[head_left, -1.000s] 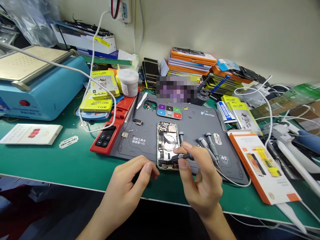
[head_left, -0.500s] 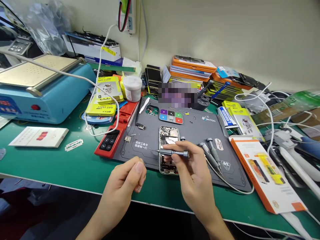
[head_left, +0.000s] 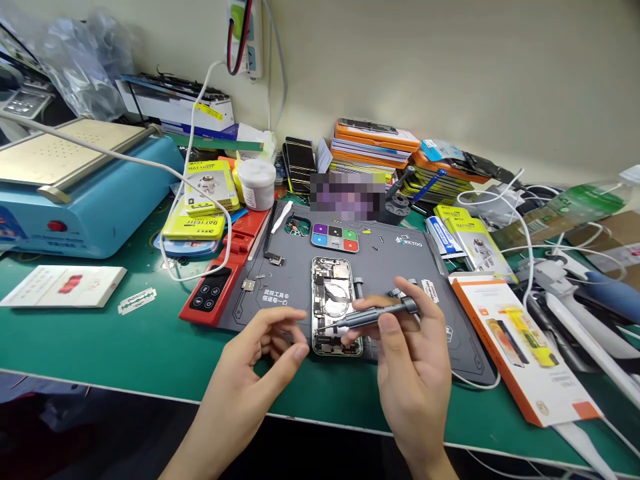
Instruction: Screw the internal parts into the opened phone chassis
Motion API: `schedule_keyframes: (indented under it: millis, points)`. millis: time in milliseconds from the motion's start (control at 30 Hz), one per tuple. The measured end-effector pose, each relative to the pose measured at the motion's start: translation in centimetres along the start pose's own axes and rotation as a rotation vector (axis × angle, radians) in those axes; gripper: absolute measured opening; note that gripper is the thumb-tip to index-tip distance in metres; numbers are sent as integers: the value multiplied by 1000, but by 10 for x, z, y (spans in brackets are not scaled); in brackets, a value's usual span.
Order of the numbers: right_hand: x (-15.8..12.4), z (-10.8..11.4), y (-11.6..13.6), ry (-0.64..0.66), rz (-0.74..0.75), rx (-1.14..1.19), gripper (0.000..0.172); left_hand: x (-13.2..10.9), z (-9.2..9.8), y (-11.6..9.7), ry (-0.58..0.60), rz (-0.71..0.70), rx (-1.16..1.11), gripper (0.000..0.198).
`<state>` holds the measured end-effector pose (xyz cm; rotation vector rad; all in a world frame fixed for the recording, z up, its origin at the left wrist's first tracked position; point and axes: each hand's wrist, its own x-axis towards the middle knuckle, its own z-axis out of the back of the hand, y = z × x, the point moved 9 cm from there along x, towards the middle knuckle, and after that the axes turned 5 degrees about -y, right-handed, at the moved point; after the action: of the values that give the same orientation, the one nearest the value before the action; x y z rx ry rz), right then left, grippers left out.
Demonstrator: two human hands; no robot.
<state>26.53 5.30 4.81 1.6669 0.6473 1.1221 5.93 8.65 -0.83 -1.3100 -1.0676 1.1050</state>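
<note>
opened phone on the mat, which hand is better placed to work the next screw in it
Right. The right hand already holds the screwdriver, tip over the phone. The left hand is empty beside it.

Left hand (head_left: pixel 260 353) loosely open, palm inward; right hand (head_left: pixel 413 360) in pinching grip, fingers curled.

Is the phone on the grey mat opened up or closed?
Opened up. The phone lies flat on the grey mat with its internal parts and boards exposed; the right hand holds a screwdriver over it.
</note>
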Motion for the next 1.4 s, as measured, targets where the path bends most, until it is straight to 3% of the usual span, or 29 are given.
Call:
schedule_keyframes:
  millis: [100, 367, 867, 1100, 1400]
  points:
    - [2, 1, -6, 33, -68, 65, 34, 2, -6, -5, 74, -42, 59, 34]
    - [-2, -5, -8, 100, -81, 109, 41, 0, -10, -6, 124, -34, 67, 20]
    - [-3, -10, -11, 141, -145, 174, 38, -3, -6, 0, 85, -40, 84, 16]
    - [-7, -11, -21, 121, -337, 264, 33, -1, -6, -9, 74, -83, 38, 22]
    - [-8, -17, -17, 193, -293, 297, 31, 2, -4, -16, 30, -120, 7, 30]
